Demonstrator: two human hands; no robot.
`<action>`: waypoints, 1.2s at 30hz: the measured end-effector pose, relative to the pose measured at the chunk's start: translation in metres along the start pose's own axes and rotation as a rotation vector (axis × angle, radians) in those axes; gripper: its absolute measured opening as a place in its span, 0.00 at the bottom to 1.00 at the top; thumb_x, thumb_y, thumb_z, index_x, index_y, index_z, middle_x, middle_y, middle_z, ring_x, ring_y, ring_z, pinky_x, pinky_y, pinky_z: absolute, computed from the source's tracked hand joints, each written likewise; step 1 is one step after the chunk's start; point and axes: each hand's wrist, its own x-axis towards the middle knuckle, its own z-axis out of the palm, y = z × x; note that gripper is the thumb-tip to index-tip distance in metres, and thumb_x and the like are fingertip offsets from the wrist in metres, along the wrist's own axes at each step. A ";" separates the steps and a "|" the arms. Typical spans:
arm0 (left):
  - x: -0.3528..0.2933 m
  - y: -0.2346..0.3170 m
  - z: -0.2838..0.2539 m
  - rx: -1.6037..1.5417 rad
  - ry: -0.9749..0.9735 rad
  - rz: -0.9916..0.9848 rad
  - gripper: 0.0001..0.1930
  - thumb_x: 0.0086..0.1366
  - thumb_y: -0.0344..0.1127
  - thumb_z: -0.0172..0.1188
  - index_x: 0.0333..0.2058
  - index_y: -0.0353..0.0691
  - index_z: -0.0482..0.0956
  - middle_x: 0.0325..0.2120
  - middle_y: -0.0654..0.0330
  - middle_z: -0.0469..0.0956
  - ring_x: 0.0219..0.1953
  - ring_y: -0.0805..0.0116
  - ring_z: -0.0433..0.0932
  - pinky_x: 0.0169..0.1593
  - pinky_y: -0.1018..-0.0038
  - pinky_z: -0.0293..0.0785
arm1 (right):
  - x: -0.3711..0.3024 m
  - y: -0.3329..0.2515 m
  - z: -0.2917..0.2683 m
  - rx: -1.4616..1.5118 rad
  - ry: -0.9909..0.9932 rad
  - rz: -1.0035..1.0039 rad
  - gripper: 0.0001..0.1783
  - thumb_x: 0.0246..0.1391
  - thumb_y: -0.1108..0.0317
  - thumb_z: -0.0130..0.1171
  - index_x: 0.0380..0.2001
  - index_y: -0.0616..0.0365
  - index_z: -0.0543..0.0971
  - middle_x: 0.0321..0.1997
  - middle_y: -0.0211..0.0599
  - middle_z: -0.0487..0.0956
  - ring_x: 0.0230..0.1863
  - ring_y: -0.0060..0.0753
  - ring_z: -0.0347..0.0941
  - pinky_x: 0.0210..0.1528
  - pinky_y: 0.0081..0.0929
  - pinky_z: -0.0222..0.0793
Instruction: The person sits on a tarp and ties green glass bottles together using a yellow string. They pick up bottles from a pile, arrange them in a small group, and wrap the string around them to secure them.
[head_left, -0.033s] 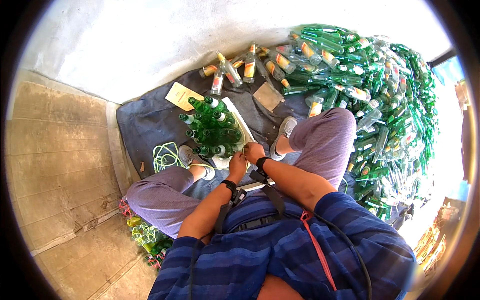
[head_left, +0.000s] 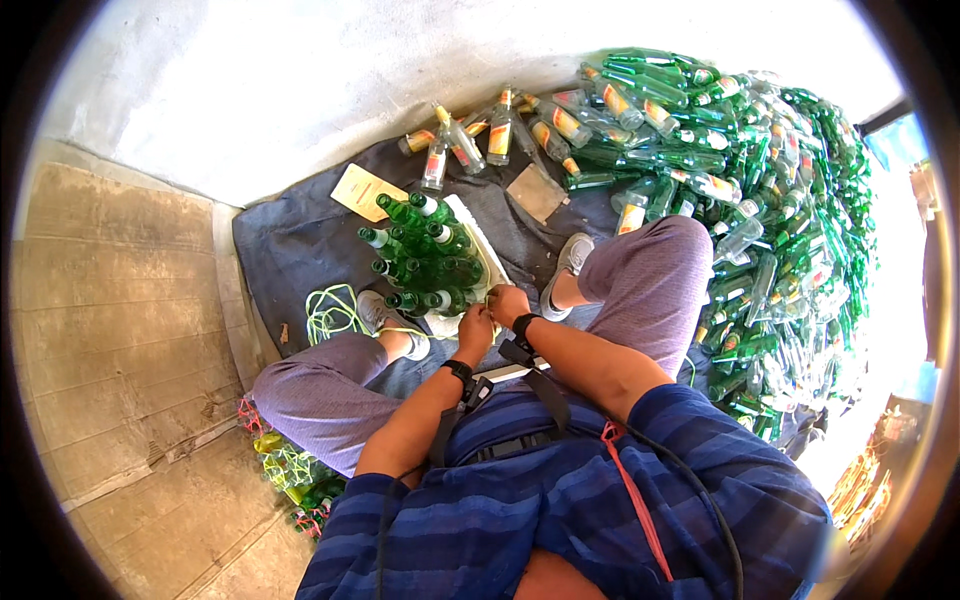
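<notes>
Several green glass bottles (head_left: 437, 271) stand packed together between my feet, on a pale slab (head_left: 482, 238) whose right edge shows. At the near right corner of this group, my left hand (head_left: 475, 334) and my right hand (head_left: 508, 303) are close together with fingers pinched. A thin yellow-green cord (head_left: 335, 311) lies loosely coiled by my left shoe and runs over that shoe toward my hands. Both hands appear to grip the cord, though the fingers hide most of it there.
A large heap of green and clear bottles (head_left: 745, 170) rises at the right. Labelled clear bottles (head_left: 500, 130) stand and lie along the white wall (head_left: 300, 80). A yellowish card (head_left: 366, 191) and a brown cardboard piece (head_left: 537, 193) rest on the dark cloth (head_left: 290, 240). Bundled bottles (head_left: 292, 468) sit behind my left knee.
</notes>
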 end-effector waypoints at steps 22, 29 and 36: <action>0.005 -0.012 -0.008 -0.998 -0.289 -0.424 0.10 0.74 0.27 0.52 0.49 0.32 0.76 0.33 0.56 0.83 0.28 0.67 0.80 0.31 0.71 0.76 | 0.018 0.026 -0.024 0.198 -0.318 -0.374 0.08 0.50 0.71 0.60 0.34 0.59 0.83 0.38 0.42 0.78 0.36 0.46 0.79 0.37 0.36 0.77; 0.004 -0.006 -0.007 -1.038 -0.299 -0.411 0.07 0.74 0.27 0.52 0.46 0.32 0.74 0.29 0.55 0.80 0.25 0.65 0.78 0.29 0.69 0.76 | 0.026 0.053 0.004 0.268 -0.368 -0.417 0.09 0.56 0.71 0.58 0.39 0.61 0.82 0.41 0.37 0.78 0.33 0.36 0.79 0.33 0.34 0.77; 0.003 -0.004 -0.002 -1.147 -0.223 -0.453 0.08 0.74 0.26 0.49 0.48 0.32 0.72 0.32 0.52 0.80 0.29 0.62 0.81 0.31 0.68 0.76 | 0.023 0.044 -0.001 0.474 -0.438 -0.048 0.08 0.61 0.70 0.56 0.39 0.63 0.81 0.32 0.36 0.77 0.26 0.35 0.77 0.30 0.36 0.77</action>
